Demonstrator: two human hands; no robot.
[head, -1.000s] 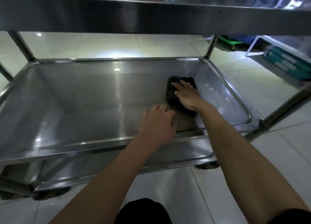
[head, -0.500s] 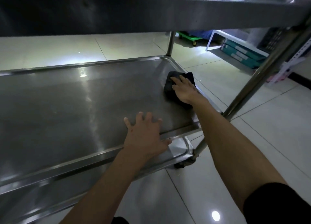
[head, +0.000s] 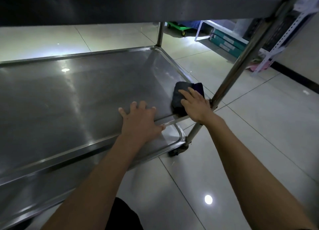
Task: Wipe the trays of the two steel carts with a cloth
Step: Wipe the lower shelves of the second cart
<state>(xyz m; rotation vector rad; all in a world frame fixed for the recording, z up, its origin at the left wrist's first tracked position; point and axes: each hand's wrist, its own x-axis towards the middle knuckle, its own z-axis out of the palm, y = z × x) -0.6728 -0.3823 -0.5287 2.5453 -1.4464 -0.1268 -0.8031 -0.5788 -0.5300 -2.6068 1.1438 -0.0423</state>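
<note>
Head view: one dark cloth [head: 180,98] is found at the near right corner of the middle tray [head: 86,98], pressed flat under the straight fingers of the right hand [head: 195,105]. The left hand [head: 139,121] rests spread on the tray's near rim, just left of the cloth, grasping nothing. Three trays and one cart are counted.

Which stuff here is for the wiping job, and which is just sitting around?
For the job:
dark cloth under the right hand
middle tray, with the left hand flat on it
bottom tray

Just lying about:
green dolly
teal boxes
white angle-iron rack
</note>
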